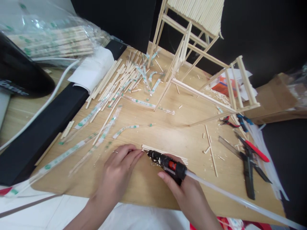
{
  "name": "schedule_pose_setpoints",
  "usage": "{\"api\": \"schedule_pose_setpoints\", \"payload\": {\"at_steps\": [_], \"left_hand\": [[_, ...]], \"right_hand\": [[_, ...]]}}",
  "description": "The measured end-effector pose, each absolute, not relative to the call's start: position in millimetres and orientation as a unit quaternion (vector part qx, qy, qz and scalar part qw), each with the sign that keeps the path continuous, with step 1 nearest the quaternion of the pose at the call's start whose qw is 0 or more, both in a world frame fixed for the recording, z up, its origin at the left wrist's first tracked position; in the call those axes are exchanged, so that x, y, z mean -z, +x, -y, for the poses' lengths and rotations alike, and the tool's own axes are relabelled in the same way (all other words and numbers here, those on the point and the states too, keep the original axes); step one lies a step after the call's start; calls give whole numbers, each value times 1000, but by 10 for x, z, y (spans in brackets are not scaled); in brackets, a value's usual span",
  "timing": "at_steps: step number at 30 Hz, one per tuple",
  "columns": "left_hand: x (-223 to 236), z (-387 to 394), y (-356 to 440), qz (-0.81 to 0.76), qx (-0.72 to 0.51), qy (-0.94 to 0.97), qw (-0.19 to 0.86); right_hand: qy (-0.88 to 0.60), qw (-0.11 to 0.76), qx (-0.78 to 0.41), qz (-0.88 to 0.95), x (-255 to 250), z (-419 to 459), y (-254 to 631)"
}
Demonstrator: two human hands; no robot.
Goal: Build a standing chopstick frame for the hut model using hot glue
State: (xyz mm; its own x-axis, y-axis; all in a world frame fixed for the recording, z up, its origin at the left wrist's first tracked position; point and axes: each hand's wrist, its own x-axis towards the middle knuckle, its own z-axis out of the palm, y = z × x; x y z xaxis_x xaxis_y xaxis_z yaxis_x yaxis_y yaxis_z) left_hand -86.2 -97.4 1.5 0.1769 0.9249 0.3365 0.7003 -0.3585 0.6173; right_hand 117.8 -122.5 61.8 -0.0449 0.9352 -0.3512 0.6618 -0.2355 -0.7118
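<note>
My right hand (184, 188) grips a black hot glue gun (166, 163) with a clear glue stick (227, 193) trailing out of its back; the nozzle points left at a small row of wooden sticks (165, 151) lying flat on the wooden board (168, 131). My left hand (118, 167) rests on the board with fingers pressed together, its fingertips touching the left end of those sticks. Behind them stands a tall frame built of sticks (192, 48).
Loose sticks and clear wrappers (115, 86) litter the board's left and back. Pliers and cutters with red handles (249, 156) lie at the right. A bag of packed sticks (52, 40) sits at the back left, a cardboard box (275, 99) at the right.
</note>
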Motion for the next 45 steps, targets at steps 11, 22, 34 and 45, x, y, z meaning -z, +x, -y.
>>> {"api": "schedule_pose_setpoints", "payload": {"at_steps": [11,22,34,45], "left_hand": [[17,987,-857,-563,-329,742,154],[83,993,-867,-582,-344,705,214],[12,1051,-932,-602,-285,704,248],[49,1066,-934,-609,-244,724,215]], "right_hand": [[-710,194,-402,545,-648,1371,1405],[-815,218,-332,421,-750,1569,1862],[-711,524,-418,212,-254,1666,1804],[-691,525,-448,213,-241,1594,1773]]}}
